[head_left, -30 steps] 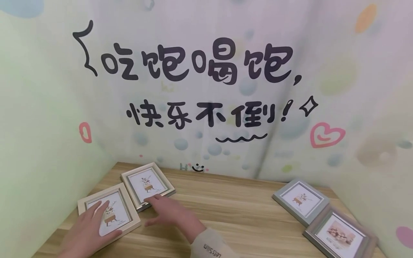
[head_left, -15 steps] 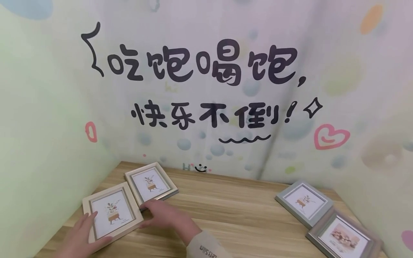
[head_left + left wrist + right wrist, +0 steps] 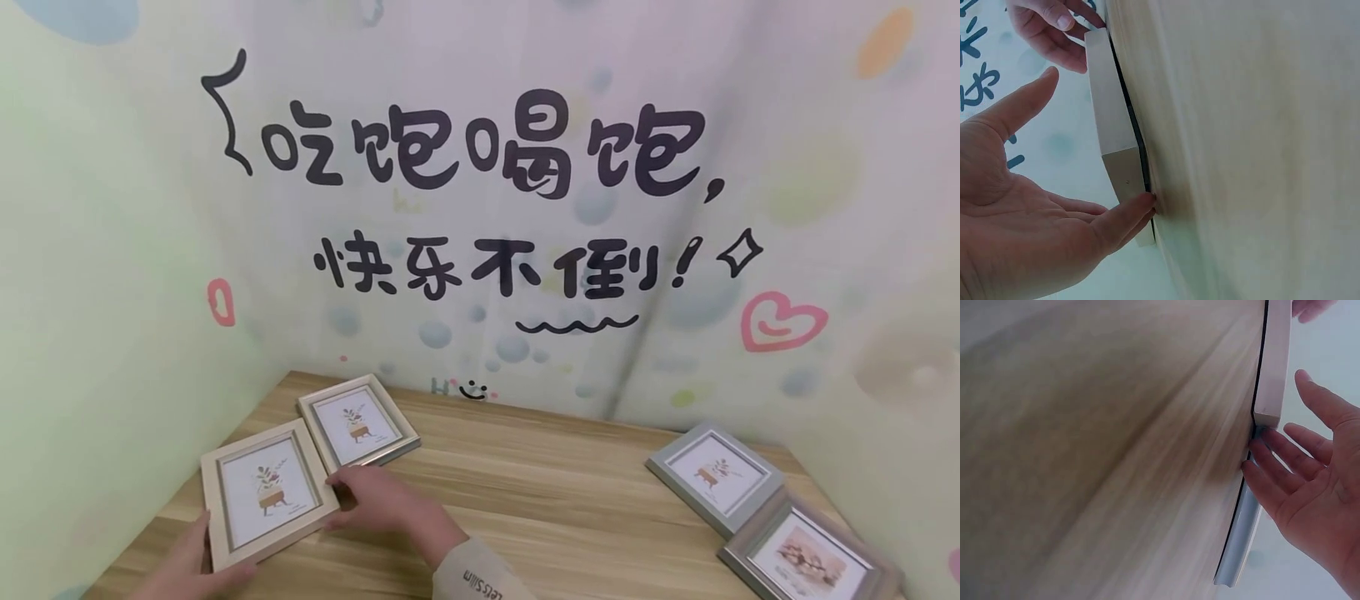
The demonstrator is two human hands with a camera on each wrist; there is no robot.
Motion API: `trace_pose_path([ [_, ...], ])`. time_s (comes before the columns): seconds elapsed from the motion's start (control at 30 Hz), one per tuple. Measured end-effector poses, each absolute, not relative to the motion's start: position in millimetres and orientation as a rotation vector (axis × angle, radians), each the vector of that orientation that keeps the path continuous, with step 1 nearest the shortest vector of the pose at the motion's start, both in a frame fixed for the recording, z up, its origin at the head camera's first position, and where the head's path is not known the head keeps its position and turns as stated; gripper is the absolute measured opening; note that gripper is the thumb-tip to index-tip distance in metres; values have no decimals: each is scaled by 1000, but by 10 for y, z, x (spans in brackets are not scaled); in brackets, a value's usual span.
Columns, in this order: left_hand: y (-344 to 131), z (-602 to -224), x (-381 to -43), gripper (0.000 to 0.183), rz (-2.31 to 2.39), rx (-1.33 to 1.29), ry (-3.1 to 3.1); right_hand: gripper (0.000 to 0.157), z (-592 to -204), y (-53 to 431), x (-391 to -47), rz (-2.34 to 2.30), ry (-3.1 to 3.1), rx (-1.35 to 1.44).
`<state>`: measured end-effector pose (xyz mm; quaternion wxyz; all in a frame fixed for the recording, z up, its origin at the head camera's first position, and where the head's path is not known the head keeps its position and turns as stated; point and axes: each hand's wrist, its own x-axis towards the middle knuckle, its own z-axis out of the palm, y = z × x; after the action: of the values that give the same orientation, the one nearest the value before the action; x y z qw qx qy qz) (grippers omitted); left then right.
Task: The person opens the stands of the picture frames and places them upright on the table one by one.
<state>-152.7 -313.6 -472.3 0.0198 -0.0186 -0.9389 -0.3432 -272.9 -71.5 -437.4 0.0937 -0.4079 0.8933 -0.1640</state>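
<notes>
A cream picture frame [image 3: 273, 483] showing a potted plant lies face up at the left of the table. My left hand [image 3: 183, 567] is at its left side; in the left wrist view its fingertips [image 3: 1141, 205] touch the frame's side low by the tabletop, with the thumb apart. On the other side, my right hand [image 3: 386, 504] has its fingers at the frame's right edge. The right wrist view has those fingers loosely extended beside the frame's corner, thumb lifted away. A second picture frame [image 3: 358, 423], cream with a silvery edge, lies against the first one's upper right.
On the right of the wood-grain table [image 3: 540, 500] lie a grey-blue picture frame [image 3: 717, 475] and, touching it, a brownish-grey picture frame [image 3: 816, 557]. A printed fabric wall [image 3: 480, 192] with black lettering rises behind the table, and side walls flank it.
The left hand has slid off the front of the near cream frame to its left edge. The right hand has moved from the far frame's lower edge to the near frame's right side.
</notes>
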Motion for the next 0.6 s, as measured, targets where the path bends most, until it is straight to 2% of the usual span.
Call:
trace_pose_path([
  [0.3,-3225,-4758,-1500,91,-1794,-148,-2859,56,-4390,-717,-2718,-493,2635,-1206],
  [0.43,-3236,-4809,-1466,96,-2000,-115,-2781,46,-4417,-731,-2717,-523,2640,-1194],
  [0.53,-3209,-4844,-1449,97,-2060,-82,-2742,32,-4412,-717,-2709,-638,2604,-1155],
  [0.6,-3174,-4847,-1440,97,-2046,-38,-2745,34,-4389,-696,-2695,-748,2562,-1086],
])
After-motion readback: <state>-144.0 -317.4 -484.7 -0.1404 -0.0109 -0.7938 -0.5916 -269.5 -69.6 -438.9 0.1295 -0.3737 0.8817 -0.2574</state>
